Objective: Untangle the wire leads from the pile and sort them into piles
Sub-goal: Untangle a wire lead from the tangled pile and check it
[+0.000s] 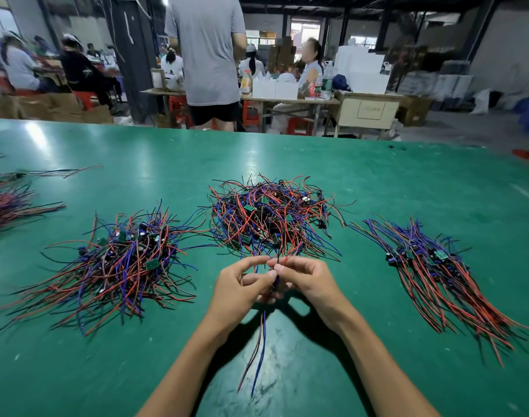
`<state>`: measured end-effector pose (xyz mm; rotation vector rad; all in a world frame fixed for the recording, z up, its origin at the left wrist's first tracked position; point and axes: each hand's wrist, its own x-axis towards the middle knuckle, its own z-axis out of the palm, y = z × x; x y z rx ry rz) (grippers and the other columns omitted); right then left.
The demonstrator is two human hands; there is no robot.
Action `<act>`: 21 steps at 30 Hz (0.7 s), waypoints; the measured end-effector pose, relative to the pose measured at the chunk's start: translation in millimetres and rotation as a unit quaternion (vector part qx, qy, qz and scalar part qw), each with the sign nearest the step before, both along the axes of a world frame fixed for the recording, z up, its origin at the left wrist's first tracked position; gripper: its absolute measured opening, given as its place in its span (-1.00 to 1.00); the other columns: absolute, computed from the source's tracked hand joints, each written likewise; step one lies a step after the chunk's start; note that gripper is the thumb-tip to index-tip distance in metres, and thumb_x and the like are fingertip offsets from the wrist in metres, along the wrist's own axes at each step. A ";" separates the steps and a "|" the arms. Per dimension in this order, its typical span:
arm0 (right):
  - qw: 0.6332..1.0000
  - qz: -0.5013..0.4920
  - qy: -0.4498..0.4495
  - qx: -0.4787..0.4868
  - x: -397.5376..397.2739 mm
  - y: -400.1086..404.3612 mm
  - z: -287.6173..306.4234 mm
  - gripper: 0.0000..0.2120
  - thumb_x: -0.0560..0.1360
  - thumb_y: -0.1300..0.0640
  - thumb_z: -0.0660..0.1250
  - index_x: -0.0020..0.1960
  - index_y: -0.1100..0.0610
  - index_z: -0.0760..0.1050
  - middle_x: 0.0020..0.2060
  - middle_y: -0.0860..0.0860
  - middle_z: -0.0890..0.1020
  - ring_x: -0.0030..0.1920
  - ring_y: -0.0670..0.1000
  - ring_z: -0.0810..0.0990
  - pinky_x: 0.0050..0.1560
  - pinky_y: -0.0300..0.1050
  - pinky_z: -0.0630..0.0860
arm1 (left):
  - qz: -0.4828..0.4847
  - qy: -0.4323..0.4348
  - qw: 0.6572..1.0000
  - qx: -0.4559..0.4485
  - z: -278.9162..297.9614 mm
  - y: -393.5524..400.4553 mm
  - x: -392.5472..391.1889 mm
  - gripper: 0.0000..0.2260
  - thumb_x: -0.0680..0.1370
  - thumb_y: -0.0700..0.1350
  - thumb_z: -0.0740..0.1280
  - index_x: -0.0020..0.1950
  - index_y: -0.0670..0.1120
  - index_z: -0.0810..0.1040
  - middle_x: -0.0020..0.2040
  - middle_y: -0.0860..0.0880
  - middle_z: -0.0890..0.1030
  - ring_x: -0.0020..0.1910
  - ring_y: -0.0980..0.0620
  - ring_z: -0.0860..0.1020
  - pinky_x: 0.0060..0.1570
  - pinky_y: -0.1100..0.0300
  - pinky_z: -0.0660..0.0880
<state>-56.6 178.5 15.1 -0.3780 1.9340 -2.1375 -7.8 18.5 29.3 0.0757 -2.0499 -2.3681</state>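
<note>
Clearly the risk starts at the table's (377, 176) left edge, where a loose bundle (7, 206) trails wires toward the left pile (121, 260); any sweep of a forearm could mix them. That left pile is only roughly combed, its ends fanning toward the near-left corner, and a few strands reach right to the tangle (269, 215) at mid-table, so a hard tug there may drag sorted leads back in.

The left hand (242, 284) and right hand (305, 281) meet just in front of the tangle, both pinching one lead (261, 341) between thumb and fingertips, its red and blue tails hanging toward the near edge. Its upper wires run into the tangle; I judge that pulling before they are freed could snag neighbours, lift a clump, or strain the joints at the small green boards.

Toward the right edge lies the right pile (438, 266), neatly aligned and well apart from the tangle; a careless drop could skew it.
</note>
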 end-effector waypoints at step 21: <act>0.997 -0.038 0.050 0.034 7.5 -7.1 7.3 -0.82 0.61 0.14 0.36 0.08 0.03 0.73 0.00 -0.22 0.73 -0.14 -0.34 0.56 -0.23 -0.46 0.43 | 0.012 -0.003 1.000 -0.001 -4.4 -2.7 -3.3 -0.83 0.57 -0.13 0.42 -0.07 -0.22 0.72 -0.19 -0.18 0.71 -0.38 -0.07 0.62 -0.32 0.18 0.62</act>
